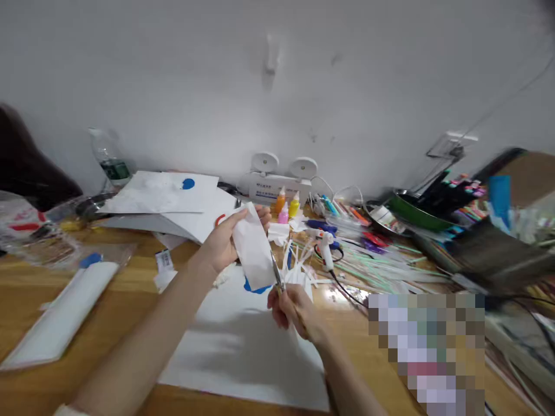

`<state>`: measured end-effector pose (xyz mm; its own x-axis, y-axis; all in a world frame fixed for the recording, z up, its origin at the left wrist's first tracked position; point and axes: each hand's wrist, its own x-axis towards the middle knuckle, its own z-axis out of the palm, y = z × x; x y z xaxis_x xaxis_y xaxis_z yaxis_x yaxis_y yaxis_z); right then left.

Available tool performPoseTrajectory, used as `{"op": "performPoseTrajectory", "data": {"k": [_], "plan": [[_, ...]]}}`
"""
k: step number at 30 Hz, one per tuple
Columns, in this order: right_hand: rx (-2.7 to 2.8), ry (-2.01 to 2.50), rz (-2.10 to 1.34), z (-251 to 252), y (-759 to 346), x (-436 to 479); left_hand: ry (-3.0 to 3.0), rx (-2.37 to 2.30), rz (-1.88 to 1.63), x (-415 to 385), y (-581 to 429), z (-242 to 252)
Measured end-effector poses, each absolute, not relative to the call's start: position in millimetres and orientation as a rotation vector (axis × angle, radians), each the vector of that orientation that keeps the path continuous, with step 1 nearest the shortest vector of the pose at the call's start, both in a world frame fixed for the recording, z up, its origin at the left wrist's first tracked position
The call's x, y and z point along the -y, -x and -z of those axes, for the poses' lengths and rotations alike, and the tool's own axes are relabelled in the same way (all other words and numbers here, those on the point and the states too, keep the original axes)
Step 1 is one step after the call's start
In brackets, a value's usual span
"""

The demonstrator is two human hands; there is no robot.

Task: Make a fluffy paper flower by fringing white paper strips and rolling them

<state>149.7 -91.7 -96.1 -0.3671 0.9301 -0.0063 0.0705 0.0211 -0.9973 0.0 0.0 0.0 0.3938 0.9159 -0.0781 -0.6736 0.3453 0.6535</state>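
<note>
Over a large white sheet on the wooden surface, the right hand is curled round scissors at the right edge of a piece of white paper, pinched between the left hand's thumb and fingers. Cutting seems partway along: narrow white strips lie just beyond, the held piece looks mostly whole, and blur hides whether the blades have bitten in. Farther back are a glue gun, small bottles and a grey wall.

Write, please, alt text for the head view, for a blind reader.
A person's left hand holds a white paper piece while the right hand holds scissors at its edge, above a white sheet on a wooden table.
</note>
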Motion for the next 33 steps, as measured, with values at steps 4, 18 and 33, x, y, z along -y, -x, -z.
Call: {"op": "performPoseTrajectory", "data": {"k": [4, 18, 33], "plan": [[1.542, 1.058, -1.416, 99.0, -150.9, 93.5, -0.579, -0.505, -1.062, 5.3, -3.5, 1.6], [1.563, 1.061, -1.366, 92.4, -152.3, 94.9, -0.629, -0.502, -1.033, 7.4, -6.8, 6.8], [1.461, 1.138, -1.430, 95.9, -151.4, 92.6, -0.593, -0.539, -1.079, 6.0, -5.6, 1.5]]}}
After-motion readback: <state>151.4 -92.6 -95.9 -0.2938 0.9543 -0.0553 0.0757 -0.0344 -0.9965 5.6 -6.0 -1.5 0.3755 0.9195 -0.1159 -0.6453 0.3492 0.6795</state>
